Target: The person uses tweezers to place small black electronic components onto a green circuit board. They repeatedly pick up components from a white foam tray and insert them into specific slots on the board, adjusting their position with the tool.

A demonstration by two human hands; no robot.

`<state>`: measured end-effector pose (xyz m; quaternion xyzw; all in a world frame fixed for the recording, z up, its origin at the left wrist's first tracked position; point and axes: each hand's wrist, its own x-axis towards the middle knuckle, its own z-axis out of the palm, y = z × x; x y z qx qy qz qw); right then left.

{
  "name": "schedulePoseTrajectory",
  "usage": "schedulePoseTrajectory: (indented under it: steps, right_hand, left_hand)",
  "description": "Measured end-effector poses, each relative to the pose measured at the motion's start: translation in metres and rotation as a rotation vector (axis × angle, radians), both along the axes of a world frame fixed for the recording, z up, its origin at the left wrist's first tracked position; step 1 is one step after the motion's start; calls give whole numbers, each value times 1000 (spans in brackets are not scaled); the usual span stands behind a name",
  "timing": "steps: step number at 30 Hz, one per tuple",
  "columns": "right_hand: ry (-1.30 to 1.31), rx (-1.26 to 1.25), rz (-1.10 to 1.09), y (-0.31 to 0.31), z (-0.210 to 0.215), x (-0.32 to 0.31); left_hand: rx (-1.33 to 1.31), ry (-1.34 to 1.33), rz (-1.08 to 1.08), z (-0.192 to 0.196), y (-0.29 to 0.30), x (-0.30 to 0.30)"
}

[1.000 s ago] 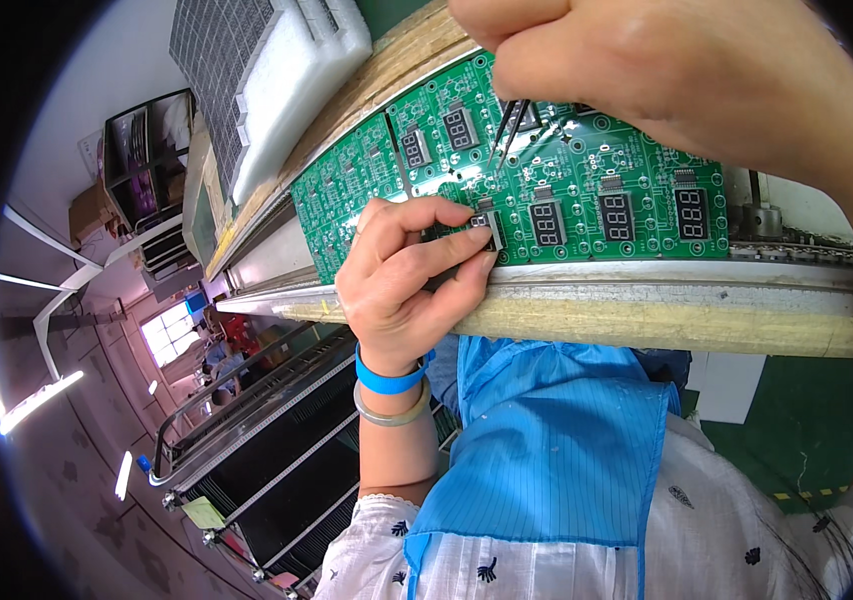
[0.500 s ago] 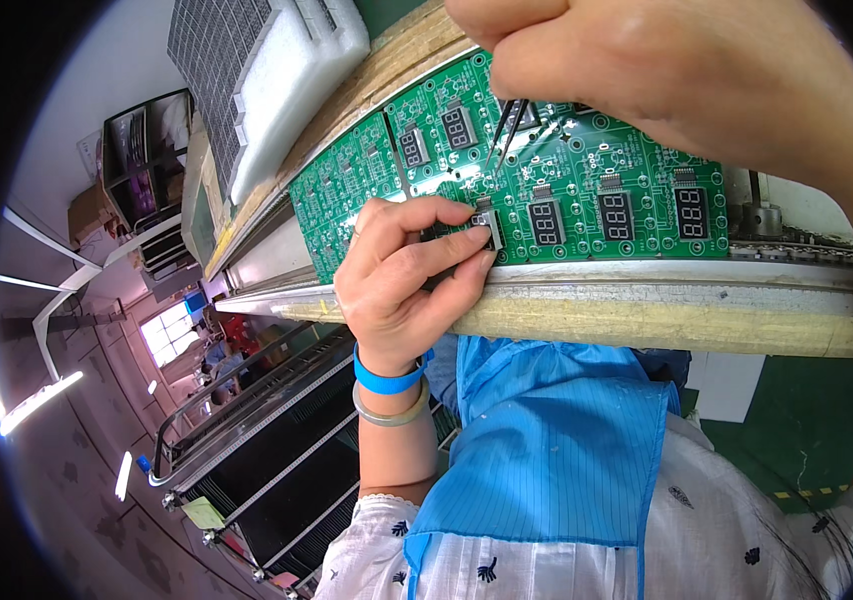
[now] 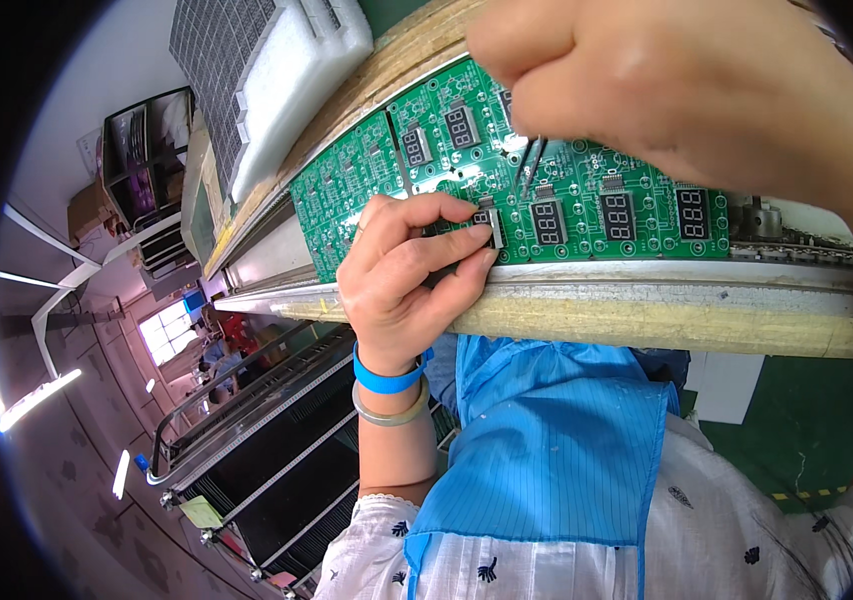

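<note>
Two hands at the green circuit board (image 3: 567,180): a small display part (image 3: 490,226) is pinched by the left hand (image 3: 407,270), tweezers (image 3: 530,165) gripped by the right hand (image 3: 687,90) just above; seating is judged underway, careful pin alignment needed.

The circuit board (image 3: 587,190) was seen to be green, dotted with small white markings and silver solder rings, and rows of black display blocks (image 3: 617,215) were set on it. Thin tweezers (image 3: 530,165) of dark metal were noted above it. A blue band (image 3: 387,378) and a pale grey bangle (image 3: 387,412) were worn on the wrist. A bright blue, finely striped apron (image 3: 547,440) was laid over a white garment (image 3: 737,540) printed with small dark motifs. The foam block (image 3: 297,70) was white, beside a grey grid panel (image 3: 212,60).
</note>
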<state>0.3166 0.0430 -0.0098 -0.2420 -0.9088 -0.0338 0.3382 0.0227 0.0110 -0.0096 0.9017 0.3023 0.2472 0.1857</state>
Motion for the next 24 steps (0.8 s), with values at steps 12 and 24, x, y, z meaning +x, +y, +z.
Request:
schedulePoseTrajectory:
  steps: [12, 24]
  right_hand:
    - [1, -25, 9, -7, -3, -8]
    - [1, -26, 6, -11, -3, -12]
  left_hand:
    - [-1, -27, -25, -2, 2, -2]
    - [4, -24, -39, 0, 3, 0]
